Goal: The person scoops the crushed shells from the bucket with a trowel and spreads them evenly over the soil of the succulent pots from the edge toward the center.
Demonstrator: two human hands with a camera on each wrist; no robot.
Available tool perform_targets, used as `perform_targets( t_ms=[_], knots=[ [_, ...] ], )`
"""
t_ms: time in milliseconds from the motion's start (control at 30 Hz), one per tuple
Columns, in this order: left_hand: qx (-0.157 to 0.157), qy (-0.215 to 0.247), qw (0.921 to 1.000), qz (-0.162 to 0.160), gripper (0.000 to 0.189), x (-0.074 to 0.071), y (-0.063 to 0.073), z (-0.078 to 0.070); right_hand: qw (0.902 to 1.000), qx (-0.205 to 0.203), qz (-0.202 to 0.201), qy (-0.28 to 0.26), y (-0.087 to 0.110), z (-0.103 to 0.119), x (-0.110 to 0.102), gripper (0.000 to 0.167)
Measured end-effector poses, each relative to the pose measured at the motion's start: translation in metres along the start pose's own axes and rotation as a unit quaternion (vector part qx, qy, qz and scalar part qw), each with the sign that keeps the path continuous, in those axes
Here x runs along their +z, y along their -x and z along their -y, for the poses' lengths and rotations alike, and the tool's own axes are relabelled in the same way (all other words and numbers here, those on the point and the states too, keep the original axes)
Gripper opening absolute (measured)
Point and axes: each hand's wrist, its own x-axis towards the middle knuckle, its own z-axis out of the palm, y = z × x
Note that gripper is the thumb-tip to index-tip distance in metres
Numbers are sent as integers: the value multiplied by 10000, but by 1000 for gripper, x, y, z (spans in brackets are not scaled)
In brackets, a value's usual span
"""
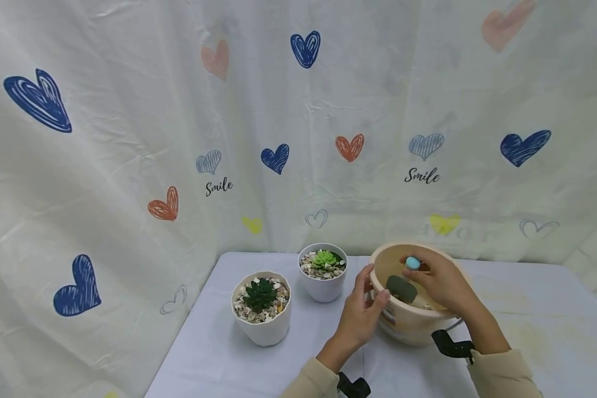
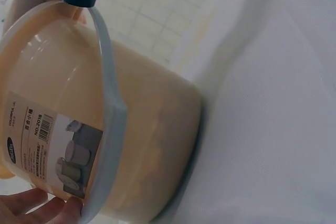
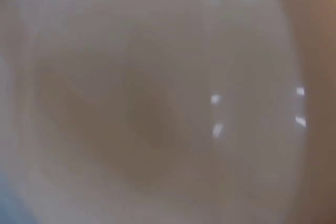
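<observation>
A cream plastic bucket (image 1: pixel 413 326) with a grey handle (image 2: pixel 113 114) stands on the table at the right in the head view. My left hand (image 1: pixel 360 312) holds its near-left rim, fingertips against the outer wall by the label (image 2: pixel 55 150). My right hand (image 1: pixel 440 279) reaches down inside and pinches a light blue, rounded thing (image 1: pixel 413 263); what it belongs to is hidden. A dark grey-green, round-cornered block (image 1: pixel 401 289) shows inside the bucket, just below those fingers. The right wrist view holds only the bucket's blurred, glossy inner wall (image 3: pixel 157 103).
Left of the bucket stand two white pots: one with a dark green succulent (image 1: pixel 261 294), one behind it with a light green succulent (image 1: pixel 324 258). Both are topped with pebbles. A white curtain (image 1: pixel 278 210) printed with hearts hangs behind the white-covered table (image 1: pixel 214 359).
</observation>
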Motion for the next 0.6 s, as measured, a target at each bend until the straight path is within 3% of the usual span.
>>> perform_targets(
  t_ms=[100,233,600],
  knots=[
    [7,-41,10000,21,60,0,0,0,9998,-112,9,-143,1,-2,0,26],
    [11,-68,10000,52,60,-1,1,0,9996,28,4,-266,3,-4,-1,26],
    [54,-120,9999,27,61,-1,0,0,9925,1130,57,-470,5,-3,-5,43]
  ],
)
